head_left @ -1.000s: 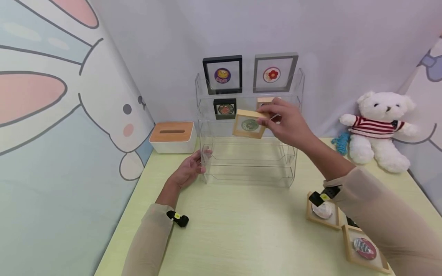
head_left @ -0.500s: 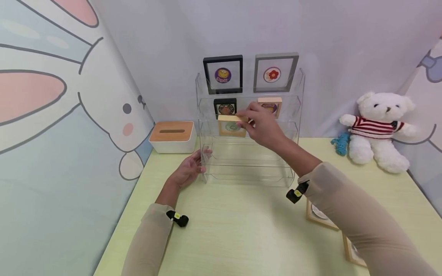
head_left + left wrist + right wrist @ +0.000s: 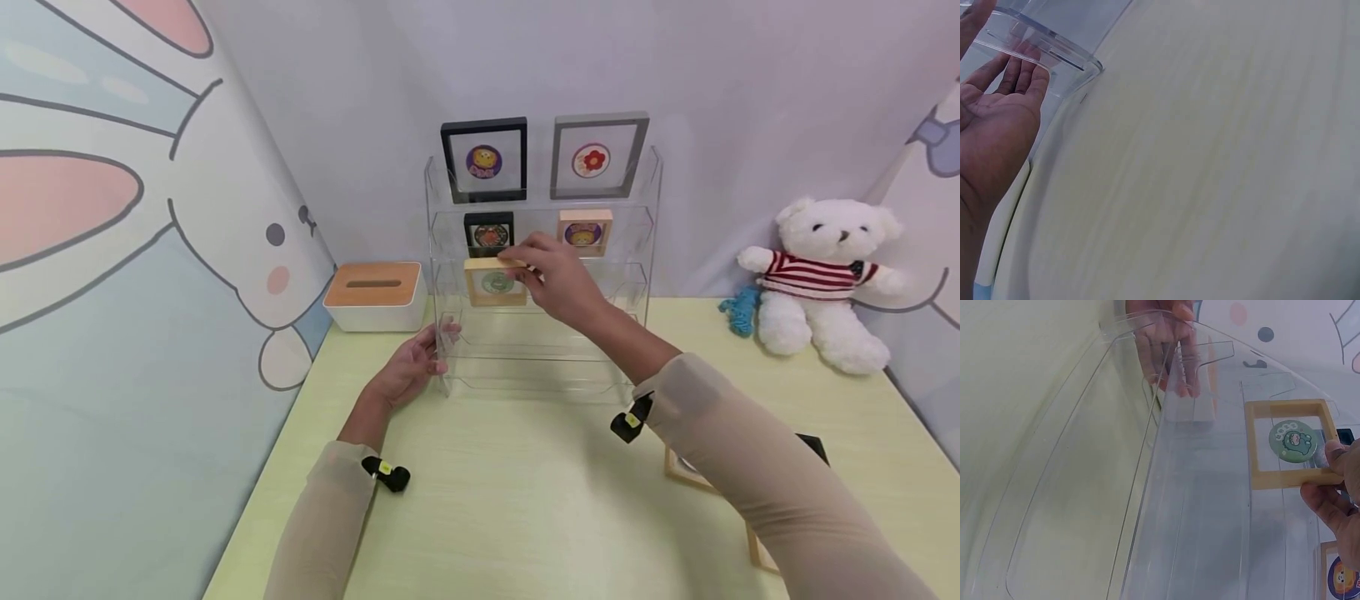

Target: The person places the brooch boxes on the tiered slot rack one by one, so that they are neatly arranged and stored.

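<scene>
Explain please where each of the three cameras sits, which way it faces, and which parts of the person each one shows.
Head: sits high, faces forward and down at the clear acrylic rack on the table; both forearms, left hand and right hand show.
Left wrist: looks along the tabletop; palm and fingers against the rack's corner.
Right wrist: looks through the rack at the wooden frame with the green badge; right fingertips show.
Shared: head and right wrist both show that frame; all show the rack.

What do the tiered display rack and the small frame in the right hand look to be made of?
The display rack looks like clear acrylic or similar plastic: glossy and see-through, with the left hand visible through its wall. The small frame, held by the right hand, looks like pale unpainted wood with a matte finish; its centre seems a clear film holding a green badge.
</scene>
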The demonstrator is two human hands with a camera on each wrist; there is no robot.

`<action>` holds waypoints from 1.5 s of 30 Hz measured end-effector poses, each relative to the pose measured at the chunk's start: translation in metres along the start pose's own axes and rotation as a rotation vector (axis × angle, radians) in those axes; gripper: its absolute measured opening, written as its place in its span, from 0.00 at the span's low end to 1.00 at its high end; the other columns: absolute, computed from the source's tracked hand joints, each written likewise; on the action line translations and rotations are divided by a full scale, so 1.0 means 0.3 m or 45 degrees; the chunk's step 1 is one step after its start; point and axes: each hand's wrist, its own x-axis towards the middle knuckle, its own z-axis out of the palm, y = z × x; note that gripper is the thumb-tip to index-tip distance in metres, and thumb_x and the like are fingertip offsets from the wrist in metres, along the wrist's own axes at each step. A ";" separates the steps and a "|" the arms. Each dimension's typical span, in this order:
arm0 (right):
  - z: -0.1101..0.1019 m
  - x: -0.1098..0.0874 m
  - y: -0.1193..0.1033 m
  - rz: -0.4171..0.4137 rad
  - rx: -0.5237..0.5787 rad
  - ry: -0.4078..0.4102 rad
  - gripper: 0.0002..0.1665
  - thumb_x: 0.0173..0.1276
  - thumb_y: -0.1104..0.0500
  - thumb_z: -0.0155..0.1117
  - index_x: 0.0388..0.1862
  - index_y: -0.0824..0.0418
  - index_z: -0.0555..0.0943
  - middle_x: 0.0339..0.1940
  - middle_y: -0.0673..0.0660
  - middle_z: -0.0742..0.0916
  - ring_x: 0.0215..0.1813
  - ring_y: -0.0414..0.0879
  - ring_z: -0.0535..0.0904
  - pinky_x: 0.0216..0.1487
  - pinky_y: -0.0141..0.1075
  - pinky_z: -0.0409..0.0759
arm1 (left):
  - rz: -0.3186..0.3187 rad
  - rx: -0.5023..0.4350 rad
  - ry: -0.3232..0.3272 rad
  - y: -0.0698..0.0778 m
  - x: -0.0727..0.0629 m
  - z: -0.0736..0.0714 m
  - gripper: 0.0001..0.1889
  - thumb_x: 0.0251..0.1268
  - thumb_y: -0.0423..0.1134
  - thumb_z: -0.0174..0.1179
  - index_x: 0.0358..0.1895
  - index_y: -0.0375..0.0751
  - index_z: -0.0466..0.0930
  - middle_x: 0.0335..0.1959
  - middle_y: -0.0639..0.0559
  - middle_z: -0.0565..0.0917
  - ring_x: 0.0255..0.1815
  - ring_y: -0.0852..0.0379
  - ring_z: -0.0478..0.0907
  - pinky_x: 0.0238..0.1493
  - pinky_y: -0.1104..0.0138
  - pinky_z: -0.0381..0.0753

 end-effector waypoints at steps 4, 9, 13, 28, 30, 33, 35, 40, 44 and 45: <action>0.010 0.001 0.003 -0.025 -0.023 -0.001 0.16 0.80 0.65 0.70 0.63 0.60 0.91 0.52 0.63 0.86 0.47 0.57 0.84 0.43 0.47 0.82 | -0.015 -0.002 0.010 0.002 0.001 0.000 0.45 0.78 0.20 0.60 0.91 0.36 0.47 0.84 0.52 0.67 0.87 0.55 0.56 0.80 0.66 0.64; 0.014 0.000 0.001 -0.036 -0.043 -0.006 0.17 0.81 0.66 0.69 0.65 0.61 0.90 0.53 0.64 0.83 0.49 0.57 0.86 0.43 0.46 0.84 | -0.017 0.012 0.015 0.002 0.002 -0.002 0.46 0.78 0.22 0.62 0.91 0.37 0.47 0.86 0.50 0.65 0.89 0.54 0.54 0.81 0.67 0.62; 0.007 -0.006 0.000 -0.020 -0.050 -0.012 0.19 0.81 0.62 0.70 0.67 0.61 0.89 0.56 0.64 0.84 0.51 0.57 0.85 0.44 0.48 0.84 | -0.022 0.017 0.022 0.002 0.002 -0.001 0.46 0.78 0.21 0.61 0.91 0.38 0.48 0.85 0.51 0.66 0.88 0.55 0.55 0.79 0.68 0.64; -0.117 -0.092 0.046 -0.022 0.015 0.115 0.22 0.75 0.62 0.77 0.66 0.63 0.89 0.56 0.63 0.86 0.55 0.61 0.87 0.51 0.52 0.92 | -0.027 0.025 0.025 0.000 0.007 -0.006 0.45 0.78 0.18 0.58 0.91 0.38 0.48 0.85 0.51 0.66 0.86 0.58 0.58 0.76 0.73 0.69; -0.142 -0.112 0.058 -0.030 0.009 0.130 0.22 0.74 0.62 0.78 0.65 0.63 0.89 0.55 0.63 0.87 0.53 0.61 0.88 0.51 0.50 0.92 | -0.031 0.020 0.029 -0.001 0.007 -0.007 0.45 0.78 0.18 0.58 0.91 0.39 0.49 0.86 0.49 0.65 0.86 0.58 0.58 0.76 0.73 0.69; -0.183 -0.148 0.076 -0.039 -0.017 0.140 0.23 0.72 0.64 0.79 0.65 0.62 0.90 0.54 0.62 0.89 0.49 0.59 0.91 0.50 0.41 0.91 | -0.036 0.019 0.034 -0.002 0.007 -0.008 0.44 0.78 0.18 0.57 0.91 0.39 0.49 0.87 0.48 0.64 0.87 0.58 0.58 0.77 0.72 0.68; -0.216 -0.174 0.090 -0.050 -0.037 0.133 0.24 0.71 0.65 0.80 0.65 0.62 0.90 0.53 0.61 0.89 0.47 0.57 0.92 0.50 0.32 0.89 | -0.034 0.018 0.031 -0.003 0.006 -0.008 0.44 0.78 0.17 0.57 0.91 0.38 0.49 0.86 0.49 0.64 0.86 0.57 0.58 0.78 0.71 0.67; -0.314 -0.245 0.125 -0.087 -0.051 0.109 0.25 0.66 0.71 0.81 0.62 0.62 0.91 0.50 0.58 0.90 0.45 0.42 0.91 0.51 0.18 0.82 | -0.030 0.013 0.023 -0.004 0.003 -0.006 0.45 0.77 0.17 0.57 0.91 0.38 0.48 0.84 0.53 0.67 0.86 0.58 0.57 0.78 0.69 0.66; -0.394 -0.312 0.148 -0.046 -0.087 0.094 0.24 0.65 0.72 0.81 0.59 0.61 0.92 0.50 0.56 0.91 0.48 0.21 0.83 0.52 0.15 0.80 | -0.021 0.017 0.020 -0.008 0.007 -0.008 0.45 0.77 0.17 0.56 0.91 0.38 0.48 0.84 0.53 0.67 0.86 0.59 0.58 0.77 0.71 0.68; -0.411 -0.332 0.154 -0.026 -0.096 0.086 0.23 0.65 0.72 0.81 0.59 0.60 0.92 0.50 0.56 0.91 0.48 0.18 0.81 0.52 0.15 0.79 | -0.019 0.017 0.019 -0.009 0.007 -0.009 0.45 0.77 0.17 0.56 0.91 0.38 0.48 0.84 0.53 0.66 0.86 0.59 0.57 0.77 0.71 0.68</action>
